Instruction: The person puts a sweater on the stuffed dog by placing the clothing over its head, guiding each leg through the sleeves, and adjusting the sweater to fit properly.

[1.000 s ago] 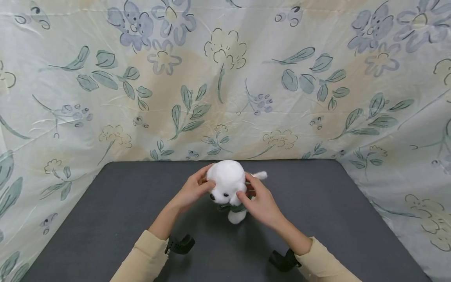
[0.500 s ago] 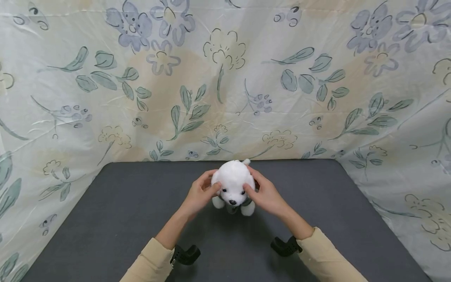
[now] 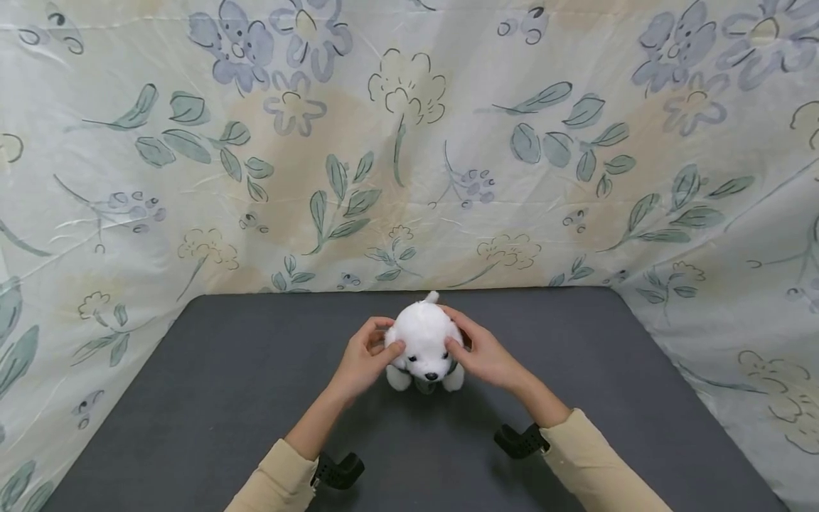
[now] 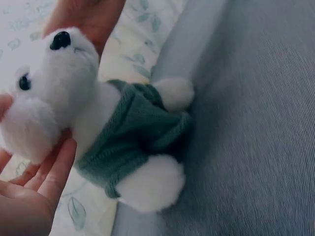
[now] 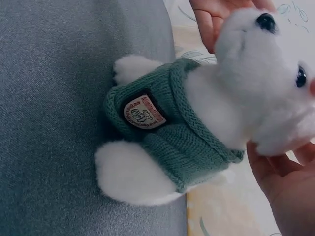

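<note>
A white plush dog [image 3: 424,334] with black eyes and nose stands on the grey table, facing me. It wears a green knitted sweater [image 4: 133,132], whose chest bears a sewn patch [image 5: 144,112] in the right wrist view. My left hand [image 3: 363,361] grips one side of the dog's head, thumb near the eye and fingers behind the ear. On the opposite side my right hand [image 3: 484,350] holds the head the same way. Both front paws touch the tabletop, and the tail tip shows above the head.
The dark grey table [image 3: 224,398] stretches out around the toy. A floral cloth [image 3: 409,149] hangs behind its far edge and along the sides. Black wrist mounts [image 3: 339,471] sit below both cuffs.
The plush dog has turned from facing left to facing me, and its tail has swung from the right to behind the head. Both hands have kept hold of the head.
</note>
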`<state>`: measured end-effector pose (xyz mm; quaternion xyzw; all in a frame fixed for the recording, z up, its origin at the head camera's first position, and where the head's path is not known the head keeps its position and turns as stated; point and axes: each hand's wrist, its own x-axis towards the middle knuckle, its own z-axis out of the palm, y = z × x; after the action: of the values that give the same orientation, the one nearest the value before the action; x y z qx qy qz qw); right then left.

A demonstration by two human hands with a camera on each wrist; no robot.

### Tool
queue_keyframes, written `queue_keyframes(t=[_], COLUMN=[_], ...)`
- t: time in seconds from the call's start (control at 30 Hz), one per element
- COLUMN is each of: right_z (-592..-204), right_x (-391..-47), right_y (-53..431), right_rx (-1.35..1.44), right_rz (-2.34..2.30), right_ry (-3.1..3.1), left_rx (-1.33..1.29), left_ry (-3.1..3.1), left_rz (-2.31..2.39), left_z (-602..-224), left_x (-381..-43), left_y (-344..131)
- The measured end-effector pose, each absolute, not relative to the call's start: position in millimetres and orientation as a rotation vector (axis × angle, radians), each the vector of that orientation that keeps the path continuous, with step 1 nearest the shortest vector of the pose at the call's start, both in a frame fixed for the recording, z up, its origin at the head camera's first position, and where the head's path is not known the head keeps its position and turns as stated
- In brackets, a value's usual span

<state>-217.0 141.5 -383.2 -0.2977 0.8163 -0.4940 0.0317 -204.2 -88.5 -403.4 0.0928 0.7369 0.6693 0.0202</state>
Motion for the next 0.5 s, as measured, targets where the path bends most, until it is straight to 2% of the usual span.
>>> queue_keyframes(t=[0.23,0.5], right_z=[-391.8,-390.1], right_x=[-220.9,-224.1], right_y=[142.4,160.7], right_rx=[-0.935,-0.897], right_rz=[-1.432,-1.262], right_ry=[2.571,2.758], left_rx=[0.345,0.544], left_ry=[2.398,2.623], left_rz=[1.979,1.675], left_z=[-409.5,-402.0], left_x=[-203.2,-201.6], left_y=[-96.4,-118.6])
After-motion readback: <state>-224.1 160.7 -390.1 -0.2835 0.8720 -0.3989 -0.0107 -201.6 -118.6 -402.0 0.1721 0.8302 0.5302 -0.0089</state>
